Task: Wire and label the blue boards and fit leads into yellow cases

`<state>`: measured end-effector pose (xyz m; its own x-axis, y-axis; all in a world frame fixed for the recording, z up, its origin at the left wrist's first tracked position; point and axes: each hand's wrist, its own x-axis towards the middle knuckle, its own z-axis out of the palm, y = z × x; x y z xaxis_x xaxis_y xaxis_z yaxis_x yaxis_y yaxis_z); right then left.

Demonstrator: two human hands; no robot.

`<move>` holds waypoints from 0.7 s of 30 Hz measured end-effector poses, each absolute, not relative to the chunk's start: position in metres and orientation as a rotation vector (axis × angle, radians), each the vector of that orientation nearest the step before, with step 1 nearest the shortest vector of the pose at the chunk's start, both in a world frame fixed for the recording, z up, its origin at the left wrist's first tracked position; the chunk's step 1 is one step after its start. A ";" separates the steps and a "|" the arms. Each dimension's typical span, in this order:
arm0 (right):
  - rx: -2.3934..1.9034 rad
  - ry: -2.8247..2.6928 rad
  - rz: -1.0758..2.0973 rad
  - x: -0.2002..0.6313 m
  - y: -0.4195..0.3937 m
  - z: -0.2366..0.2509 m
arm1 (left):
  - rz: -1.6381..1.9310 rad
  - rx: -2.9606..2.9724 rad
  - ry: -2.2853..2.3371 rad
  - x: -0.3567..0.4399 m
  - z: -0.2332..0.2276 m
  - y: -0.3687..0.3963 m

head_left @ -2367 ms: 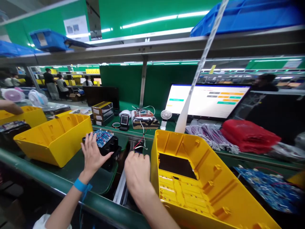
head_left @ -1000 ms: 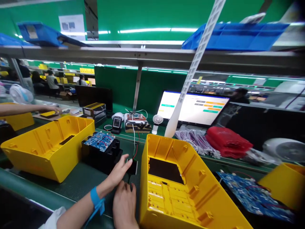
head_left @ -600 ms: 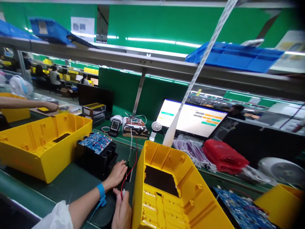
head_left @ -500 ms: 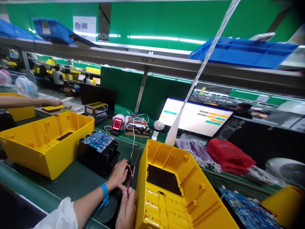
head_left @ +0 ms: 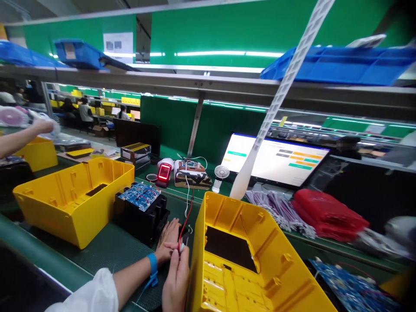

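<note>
My left hand, with a blue strap on its wrist, lies with fingers stretched out beside a black block topped by a blue circuit board. Just in front of it, my right hand pinches a small white connector with a red wire running up from it. The connector is partly hidden by the fingers. Close to my right hand stands an open yellow housing with a dark panel inside.
Another yellow housing stands at left on the green belt. Behind are a red-lit scanner, a small fan, a monitor, bundled wires and red bags. A white mesh-sleeved strip hangs down. A co-worker's arm reaches in at left.
The view has shifted, so most things sit slightly further right. My right hand still grips the connector beside my left hand. The co-worker's hand has moved left.
</note>
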<state>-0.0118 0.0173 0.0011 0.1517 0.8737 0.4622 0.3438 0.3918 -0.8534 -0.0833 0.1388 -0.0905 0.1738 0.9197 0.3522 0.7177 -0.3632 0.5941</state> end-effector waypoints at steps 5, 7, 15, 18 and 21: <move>-1.193 -1.363 0.639 -0.016 0.015 -0.017 | 1.030 2.141 1.560 -0.078 -0.104 0.142; -1.198 -1.325 0.677 -0.014 0.015 -0.027 | 1.039 2.123 1.568 -0.075 -0.106 0.145; -1.066 -1.257 1.282 -0.008 0.030 -0.054 | 1.054 2.040 1.609 -0.068 -0.100 0.153; -1.124 -1.327 1.321 -0.011 0.031 -0.062 | 1.058 2.057 1.587 -0.070 -0.099 0.153; -1.184 -1.457 1.209 -0.014 0.028 -0.070 | 1.056 2.066 1.573 -0.072 -0.102 0.153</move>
